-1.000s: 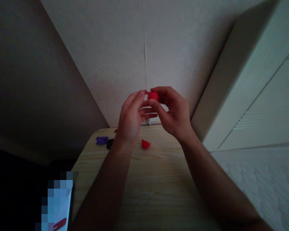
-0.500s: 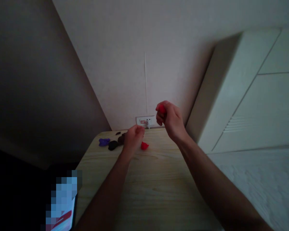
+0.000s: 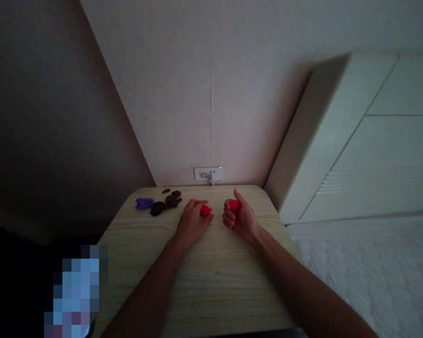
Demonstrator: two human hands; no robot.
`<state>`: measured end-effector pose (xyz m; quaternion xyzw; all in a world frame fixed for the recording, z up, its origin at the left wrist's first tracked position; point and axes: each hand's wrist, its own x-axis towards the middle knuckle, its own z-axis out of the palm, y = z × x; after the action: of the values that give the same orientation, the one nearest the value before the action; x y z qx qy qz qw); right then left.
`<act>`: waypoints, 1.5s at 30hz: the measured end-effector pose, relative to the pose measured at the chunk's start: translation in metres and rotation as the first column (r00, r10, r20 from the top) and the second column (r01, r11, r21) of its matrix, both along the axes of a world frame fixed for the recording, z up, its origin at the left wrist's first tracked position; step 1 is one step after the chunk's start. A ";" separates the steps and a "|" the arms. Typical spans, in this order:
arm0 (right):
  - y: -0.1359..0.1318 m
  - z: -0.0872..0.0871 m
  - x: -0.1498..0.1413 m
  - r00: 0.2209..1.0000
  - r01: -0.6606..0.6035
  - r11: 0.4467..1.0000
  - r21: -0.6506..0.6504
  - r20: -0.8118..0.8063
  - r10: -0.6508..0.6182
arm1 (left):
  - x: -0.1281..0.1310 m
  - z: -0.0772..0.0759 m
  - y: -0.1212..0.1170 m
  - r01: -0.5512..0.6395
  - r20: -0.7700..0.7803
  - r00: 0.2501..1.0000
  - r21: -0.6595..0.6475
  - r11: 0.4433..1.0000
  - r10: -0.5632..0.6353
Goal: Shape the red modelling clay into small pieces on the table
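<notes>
Head view: near the surface's [image 3: 222, 286] far edge, left hand [image 3: 191, 219] and right hand [image 3: 245, 221] grasp soft-looking red clay lumps [image 3: 205, 210] [image 3: 233, 204], best side-pinched.

A home bedroom — dimly lit
A pale headboard [image 3: 380, 155] and white quilted bedding [image 3: 370, 263] fill the right side — beside them, a wood-grained table [image 3: 218, 277] stands by a plain wall [image 3: 162, 94] with a socket [image 3: 197, 174].

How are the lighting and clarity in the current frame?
Head view: dim light, lower left nearly black; head view: black lump shows little surface detail; head view: red lump at the left hand stands out; head view: coarse mosaic patch hides whatever is beneath.
</notes>
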<state>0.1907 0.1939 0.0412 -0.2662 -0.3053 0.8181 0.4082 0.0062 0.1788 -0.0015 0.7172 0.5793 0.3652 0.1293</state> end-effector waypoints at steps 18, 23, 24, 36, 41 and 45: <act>0.002 -0.025 0.005 0.900 0.344 0.900 0.266 0.180 -0.397 | 0.007 0.010 -0.002 0.180 0.926 0.377 -0.038 0.983 -0.033; -0.002 -0.022 0.005 0.935 0.304 0.928 0.217 0.117 -0.334 | 0.009 0.017 -0.004 0.304 0.991 0.130 -0.075 0.950 0.037; -0.003 -0.021 0.005 0.943 0.289 0.936 0.199 0.108 -0.314 | 0.009 0.019 -0.005 0.320 0.990 0.111 -0.117 0.940 0.085; -0.008 -0.013 0.003 0.945 0.245 0.957 0.153 0.184 -0.272 | 0.011 0.026 -0.010 0.284 0.971 0.148 -0.224 0.932 0.188; -0.011 -0.012 0.003 0.945 0.268 0.947 0.180 0.144 -0.295 | 0.012 0.026 -0.009 0.291 0.977 0.157 -0.186 0.938 0.145; -0.012 -0.013 0.004 0.928 0.272 0.932 0.238 0.190 -0.319 | 0.011 0.025 -0.009 0.240 0.983 0.121 -0.163 0.957 0.137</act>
<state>0.1952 0.1823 0.0286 -0.3566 -0.3896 0.6747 0.5155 0.0171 0.1697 0.0236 0.2871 0.3669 0.6561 0.5937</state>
